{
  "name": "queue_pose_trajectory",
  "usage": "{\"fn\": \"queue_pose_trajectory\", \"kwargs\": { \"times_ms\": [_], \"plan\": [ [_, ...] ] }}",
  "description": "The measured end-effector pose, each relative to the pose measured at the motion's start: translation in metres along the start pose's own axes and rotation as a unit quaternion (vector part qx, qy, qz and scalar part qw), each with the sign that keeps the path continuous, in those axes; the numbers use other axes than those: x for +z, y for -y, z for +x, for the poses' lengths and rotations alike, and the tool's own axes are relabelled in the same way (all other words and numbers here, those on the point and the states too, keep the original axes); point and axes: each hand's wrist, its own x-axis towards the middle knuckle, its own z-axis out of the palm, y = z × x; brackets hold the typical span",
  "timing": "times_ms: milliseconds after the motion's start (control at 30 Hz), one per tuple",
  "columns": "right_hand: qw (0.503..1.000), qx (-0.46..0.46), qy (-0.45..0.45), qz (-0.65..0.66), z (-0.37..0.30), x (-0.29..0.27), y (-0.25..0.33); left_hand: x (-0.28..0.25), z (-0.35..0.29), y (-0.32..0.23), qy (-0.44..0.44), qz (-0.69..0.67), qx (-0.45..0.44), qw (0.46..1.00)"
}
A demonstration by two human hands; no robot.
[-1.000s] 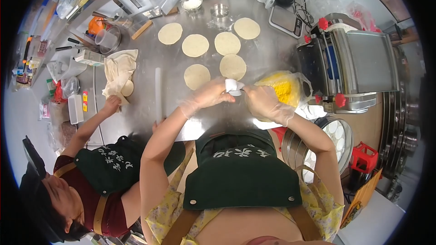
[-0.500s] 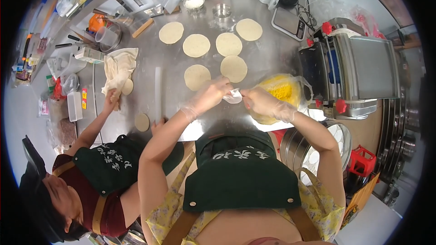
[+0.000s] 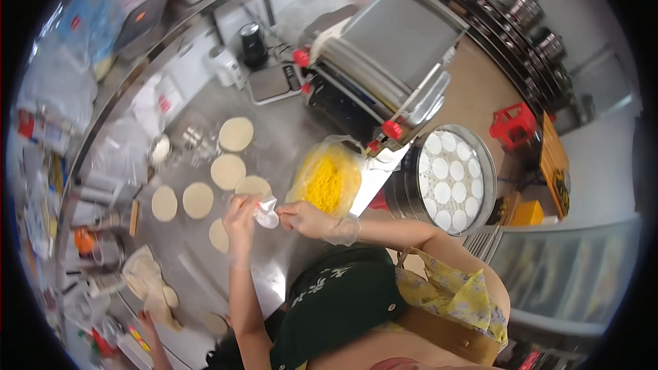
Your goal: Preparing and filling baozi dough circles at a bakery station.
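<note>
In front of me, over the steel table (image 3: 184, 236), my left hand (image 3: 240, 223), in a clear plastic glove, is closed around a small, thin white piece (image 3: 266, 214) with a folded edge. Whether it is paper or dough I cannot tell. My right hand (image 3: 310, 220), gloved too, has its fingers pinched together at the edge of that piece; what lies between their tips is hidden. Several flat round dough wrappers (image 3: 228, 171) lie beyond my hands. A plastic-lined bowl of yellow shredded filling (image 3: 325, 181) sits just past my right hand.
A round steamer (image 3: 492, 188) with white paper rounds stands at my right. Beyond the bowl is a dough-rolling machine (image 3: 404, 38), with a kitchen scale (image 3: 269, 85) beside it. A co-worker's arm (image 3: 156, 346) reaches in at lower left, near a cream cloth (image 3: 147, 281).
My view has swung to the right, bringing the steamer more fully into sight and most of the co-worker out of it. Both hands stay together at the white piece.
</note>
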Motion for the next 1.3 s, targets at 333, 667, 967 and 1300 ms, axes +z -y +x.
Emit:
{"fn": "queue_pose_trajectory", "kwargs": {
  "times_ms": [333, 667, 967, 1300],
  "plan": [
    [0.973, 0.133, -0.189, 0.015, -0.079, -0.066, 0.035, 0.000, 0.045, 0.037, -0.135, 0.014, -0.032, 0.990],
    [0.823, -0.067, -0.540, -0.165, -0.104, -0.260, 0.152, 0.040, 0.068, -0.017, -0.058, -0.200, -0.142, 0.968],
    [0.888, -0.071, -0.361, -0.277, -0.068, -0.194, 0.147, 0.006, 0.086, -0.079, -0.078, -0.083, -0.027, 0.993],
    [0.947, -0.128, -0.043, -0.290, -0.033, -0.092, 0.119, 0.003, 0.089, -0.103, -0.066, 0.120, 0.114, 0.984]
  ]
}}
